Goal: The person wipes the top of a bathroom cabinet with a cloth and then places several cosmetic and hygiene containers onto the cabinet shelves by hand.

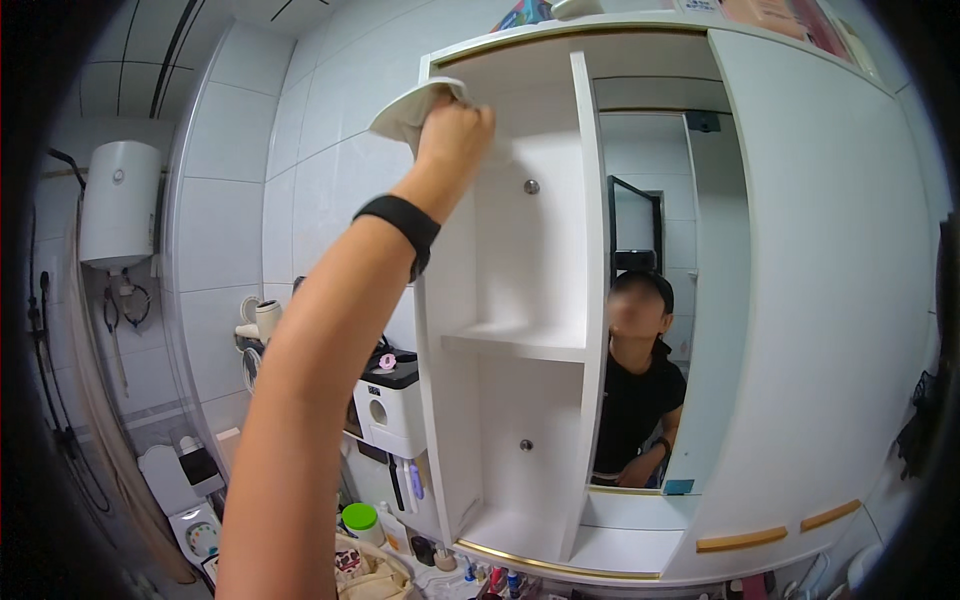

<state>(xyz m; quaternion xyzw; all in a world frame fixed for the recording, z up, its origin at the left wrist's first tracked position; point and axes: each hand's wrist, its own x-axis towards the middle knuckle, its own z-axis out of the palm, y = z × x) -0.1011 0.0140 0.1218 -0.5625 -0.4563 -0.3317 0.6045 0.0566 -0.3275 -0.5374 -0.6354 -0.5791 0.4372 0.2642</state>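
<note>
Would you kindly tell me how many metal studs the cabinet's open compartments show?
2: one stud in the upper compartment, another stud in the lower compartment; the left hand may hide more.

1. A bathroom of the household sort is shown.
2. The walls (235,130) are tiled in a pale colour.
3. A water heater (121,205) is hung at the left, beside a curtain (112,450).
4. A mirror (645,150) is set within a white cabinet (820,280).
5. Bottles (513,583) are crowded beneath the cabinet.
</note>
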